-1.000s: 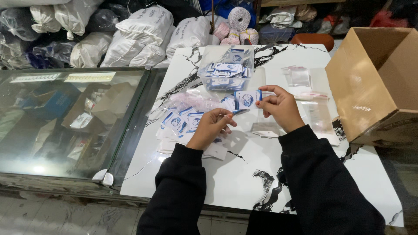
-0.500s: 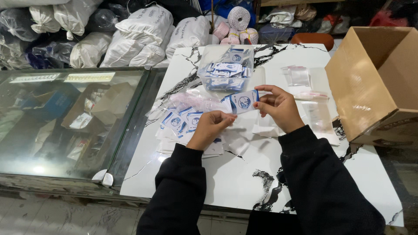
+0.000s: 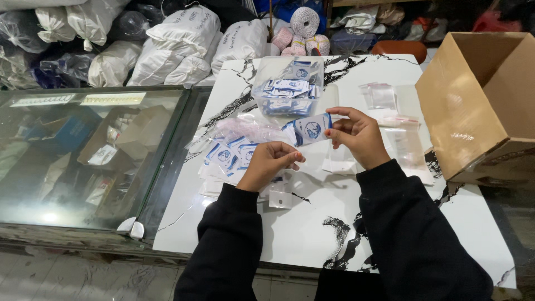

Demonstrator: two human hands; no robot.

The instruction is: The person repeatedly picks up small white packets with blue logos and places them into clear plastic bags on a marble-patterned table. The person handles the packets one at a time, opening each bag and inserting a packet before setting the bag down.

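Over marble table [image 3: 312,234]: right hand [image 3: 356,136] pinches one white card [image 3: 310,129], blue round emblem.
Left hand [image 3: 270,161]: fingers curled; contents unclear.
Count: one clear tub [image 3: 288,89] of cards, one cardboard box [image 3: 479,106].

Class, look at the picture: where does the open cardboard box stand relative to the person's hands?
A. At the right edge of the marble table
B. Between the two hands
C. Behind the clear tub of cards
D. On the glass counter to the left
A: the cardboard box sits at the right edge of the marble table, beyond the right hand.
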